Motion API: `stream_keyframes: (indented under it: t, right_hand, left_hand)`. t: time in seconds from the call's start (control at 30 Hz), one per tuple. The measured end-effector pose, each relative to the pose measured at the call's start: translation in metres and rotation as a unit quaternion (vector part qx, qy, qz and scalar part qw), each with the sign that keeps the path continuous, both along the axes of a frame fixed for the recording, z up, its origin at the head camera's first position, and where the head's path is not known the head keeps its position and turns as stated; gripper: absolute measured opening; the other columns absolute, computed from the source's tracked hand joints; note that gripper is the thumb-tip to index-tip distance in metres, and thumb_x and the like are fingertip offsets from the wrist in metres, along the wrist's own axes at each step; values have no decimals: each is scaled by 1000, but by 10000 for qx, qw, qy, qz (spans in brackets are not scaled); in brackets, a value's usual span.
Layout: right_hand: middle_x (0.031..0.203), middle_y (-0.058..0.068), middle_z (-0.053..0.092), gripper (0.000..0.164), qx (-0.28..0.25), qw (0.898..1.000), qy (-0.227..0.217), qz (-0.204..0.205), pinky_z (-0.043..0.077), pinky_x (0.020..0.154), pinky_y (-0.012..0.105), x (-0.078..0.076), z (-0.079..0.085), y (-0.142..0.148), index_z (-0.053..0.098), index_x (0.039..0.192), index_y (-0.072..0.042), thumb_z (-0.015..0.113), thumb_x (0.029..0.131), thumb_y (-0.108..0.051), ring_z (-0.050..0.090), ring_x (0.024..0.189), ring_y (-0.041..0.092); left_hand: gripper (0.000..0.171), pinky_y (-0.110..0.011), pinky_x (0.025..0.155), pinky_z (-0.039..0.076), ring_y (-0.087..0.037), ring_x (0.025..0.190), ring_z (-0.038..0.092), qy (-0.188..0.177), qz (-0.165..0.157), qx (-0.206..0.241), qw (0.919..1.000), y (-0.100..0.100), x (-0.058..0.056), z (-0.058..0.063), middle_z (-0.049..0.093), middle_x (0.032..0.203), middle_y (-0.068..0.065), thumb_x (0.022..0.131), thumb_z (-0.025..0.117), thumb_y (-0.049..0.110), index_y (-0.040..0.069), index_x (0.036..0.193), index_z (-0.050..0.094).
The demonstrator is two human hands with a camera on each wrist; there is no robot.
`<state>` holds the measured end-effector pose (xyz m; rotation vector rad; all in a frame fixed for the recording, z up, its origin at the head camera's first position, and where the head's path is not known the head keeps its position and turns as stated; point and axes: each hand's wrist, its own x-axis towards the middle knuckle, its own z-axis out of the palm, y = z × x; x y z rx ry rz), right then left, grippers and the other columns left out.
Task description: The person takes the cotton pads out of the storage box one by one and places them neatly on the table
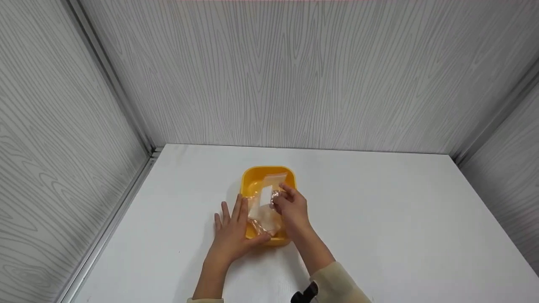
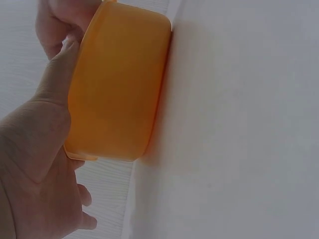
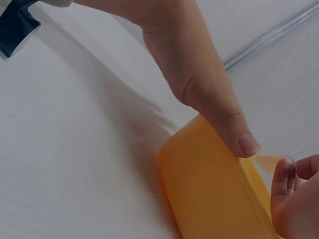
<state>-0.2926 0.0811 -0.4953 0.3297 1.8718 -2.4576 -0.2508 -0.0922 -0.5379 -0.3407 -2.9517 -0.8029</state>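
Observation:
A yellow-orange plastic box (image 1: 268,170) with rounded corners stands on the white table. Inside lie clear plastic zip bags (image 1: 269,219), one with a white label. My left hand (image 1: 232,235) rests against the box's left side with straight, spread fingers. Its thumb (image 2: 59,69) lies along the near rim. My right hand (image 1: 293,209) is over the box's right side, thumb and fingers pinching a clear plastic bag (image 1: 275,195) with a shiny crinkled part. In the right wrist view the curled right fingers (image 3: 281,186) show just beyond the rim; the bag's contents are hidden.
The white tabletop (image 1: 391,219) surrounds the box on all sides. Grey wood-grain panels (image 1: 269,75) rise behind the table and at left and right. A black strap piece (image 1: 304,293) sits at the right sleeve (image 1: 339,284).

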Motion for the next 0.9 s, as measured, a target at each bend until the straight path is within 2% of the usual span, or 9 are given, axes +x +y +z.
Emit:
stream_keyframes:
  t: [0.1, 0.3, 0.37, 0.53, 0.63, 0.9]
  right_hand:
    - [116, 11, 58, 46, -158, 9999, 13, 6, 57, 87, 28, 8, 5, 16, 52, 141, -11, 60, 97, -6, 61, 95, 20]
    - [131, 6, 58, 49, -1050, 9941, -10, -259, 56, 92, 27, 27, 4, 54, 53, 142, -13, 63, 96, -4, 61, 103, 16]
    - [131, 4, 59, 50, -1306, 9908, 37, -344, 56, 93, 27, 34, -1, 67, 51, 144, -12, 63, 96, -4, 62, 103, 14]
    - [111, 0, 66, 53, -1935, 9798, -193, -467, 56, 91, 26, 49, -16, 101, 49, 145, -11, 62, 96, -1, 63, 96, 8]
    - [105, -1, 66, 53, -2255, 9726, -301, -486, 56, 89, 24, 51, -20, 120, 49, 145, -11, 63, 95, -1, 63, 95, 8]
    - [102, -1, 65, 41, -2661, 9632, -46, -376, 56, 80, 19, 47, -16, 146, 55, 137, -13, 58, 98, 0, 63, 90, 7]
  left_hand:
    - [120, -69, 117, -2, -50, 150, -6, -43, 43, -38, 10000, -1, 0, 1, -2, 169, -4, 77, 63, 77, 11, 161, 9]
    - [123, -66, 119, -2, -49, 150, -8, -61, 15, 64, 10000, -1, 1, 1, -2, 169, -6, 77, 66, 75, 9, 161, 6]
    - [123, -63, 120, -1, -48, 150, -9, -59, -20, 144, 9999, 0, 2, 1, -2, 169, -7, 77, 67, 74, 9, 161, 6]
    - [123, -58, 123, 3, -46, 150, -11, -119, -153, 194, 9996, 3, 2, -1, -5, 169, -6, 77, 66, 75, 9, 161, 6]
    - [123, -57, 123, 4, -46, 151, -9, -105, -172, 194, 9996, 4, 0, 0, -4, 169, -6, 76, 66, 76, 9, 161, 7]
    - [123, -60, 122, 5, -49, 150, -7, -59, -91, 159, 9998, 1, -1, -1, -3, 169, -7, 76, 67, 75, 9, 161, 8]
